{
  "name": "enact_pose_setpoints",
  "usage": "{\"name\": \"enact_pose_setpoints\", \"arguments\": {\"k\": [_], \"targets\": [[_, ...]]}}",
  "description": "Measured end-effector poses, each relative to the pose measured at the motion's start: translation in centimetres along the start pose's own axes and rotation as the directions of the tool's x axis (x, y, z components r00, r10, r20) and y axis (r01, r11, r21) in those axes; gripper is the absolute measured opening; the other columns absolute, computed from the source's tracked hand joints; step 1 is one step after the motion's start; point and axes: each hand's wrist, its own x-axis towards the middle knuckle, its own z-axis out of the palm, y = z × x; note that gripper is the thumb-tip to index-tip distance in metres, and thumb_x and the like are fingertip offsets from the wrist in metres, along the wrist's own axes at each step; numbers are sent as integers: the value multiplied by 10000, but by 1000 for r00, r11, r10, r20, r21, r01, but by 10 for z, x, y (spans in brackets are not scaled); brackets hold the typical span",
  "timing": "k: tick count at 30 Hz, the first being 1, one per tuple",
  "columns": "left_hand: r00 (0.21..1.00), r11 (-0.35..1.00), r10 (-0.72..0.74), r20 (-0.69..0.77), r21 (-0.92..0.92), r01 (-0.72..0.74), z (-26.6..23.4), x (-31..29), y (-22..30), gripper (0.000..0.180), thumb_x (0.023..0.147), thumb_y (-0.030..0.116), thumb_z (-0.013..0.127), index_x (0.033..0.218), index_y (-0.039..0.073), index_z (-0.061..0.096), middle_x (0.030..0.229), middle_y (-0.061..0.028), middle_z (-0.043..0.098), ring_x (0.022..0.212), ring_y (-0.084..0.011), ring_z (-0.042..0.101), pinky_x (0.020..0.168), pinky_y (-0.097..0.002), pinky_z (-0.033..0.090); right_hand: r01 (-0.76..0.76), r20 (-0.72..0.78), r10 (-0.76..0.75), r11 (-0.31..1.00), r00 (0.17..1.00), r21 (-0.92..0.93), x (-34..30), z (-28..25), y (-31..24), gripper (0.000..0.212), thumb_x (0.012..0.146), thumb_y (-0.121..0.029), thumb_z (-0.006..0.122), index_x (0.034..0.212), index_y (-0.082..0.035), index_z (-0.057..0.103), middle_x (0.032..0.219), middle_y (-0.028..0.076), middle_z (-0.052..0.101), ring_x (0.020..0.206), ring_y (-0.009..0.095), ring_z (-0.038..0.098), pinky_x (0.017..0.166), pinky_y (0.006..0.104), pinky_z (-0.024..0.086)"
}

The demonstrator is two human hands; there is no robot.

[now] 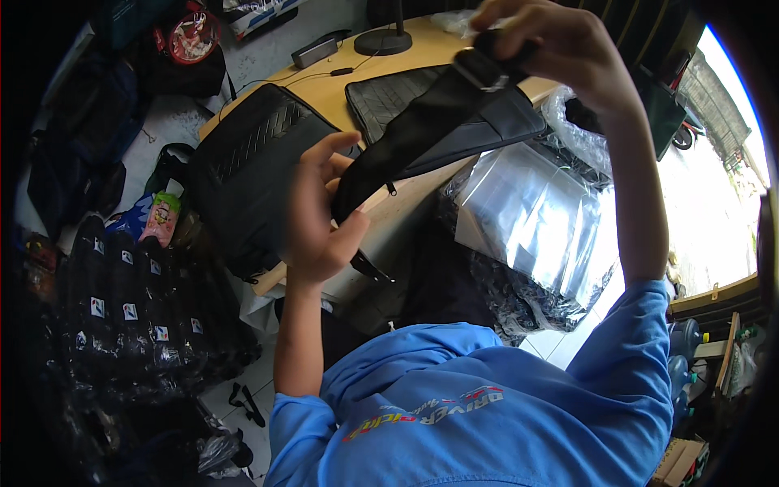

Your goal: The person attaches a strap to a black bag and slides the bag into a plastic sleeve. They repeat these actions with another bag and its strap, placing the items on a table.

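Note:
A wide black strap (410, 130) is stretched at a slant above the table between my hands. My left hand (316, 219), partly blurred, has its thumb and fingers around the strap's lower end. Higher up and to the right, my right hand (560, 45) grips the upper end, close to a metal buckle (480, 71). Behind the strap lies a flat black case (393, 97) with a textured panel and a zip. A large black bag (251, 162) rests at the left table edge, beyond my left hand.
The wooden table (446, 45) bears a lamp base (383, 40) and a black adapter (315, 53). Clear plastic-wrapped goods (535, 219) stand right of my legs. Several wrapped black items (122, 300) lie at left, beside a pink pack (162, 217). Blue bottles (684, 339) sit at far right.

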Motion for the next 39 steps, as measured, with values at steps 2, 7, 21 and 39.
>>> {"name": "enact_pose_setpoints", "arguments": {"k": [2,7,21,39], "targets": [[998,999,-38,51,-7,39,-6,3,8,582,663,-92,458,1237,-1,419,860,-16,498,689,-17,453,613,-151,351,75,115,-33,921,993,-381,-17,-31,-14,144,800,-44,662,926,25,670,1026,181,613,1031,222,570,846,329,497],[999,991,-24,-28,130,28,-25,8,22,465,669,-73,416,1125,-35,500,991,-103,565,824,-107,565,769,-198,434,-81,-28,76,957,997,-278,-74,-53,36,145,652,-41,752,734,-31,633,1071,140,579,1072,253,540,938,387,426],[938,777,249,242,528,-342,-32,73,43,255,614,-37,440,788,-13,624,737,-99,613,680,-201,592,641,-263,450,-129,-199,163,976,966,175,-49,126,99,831,665,-126,781,1364,-32,341,1233,156,515,1170,231,473,986,372,364],[997,946,81,7,314,-79,-12,15,-1,1113,535,137,858,1413,17,185,1311,-197,410,1192,-300,464,945,-370,419,152,-142,-189,960,972,-234,29,144,59,631,602,-20,536,1232,-18,488,1076,165,576,1033,283,559,903,355,428]]}}
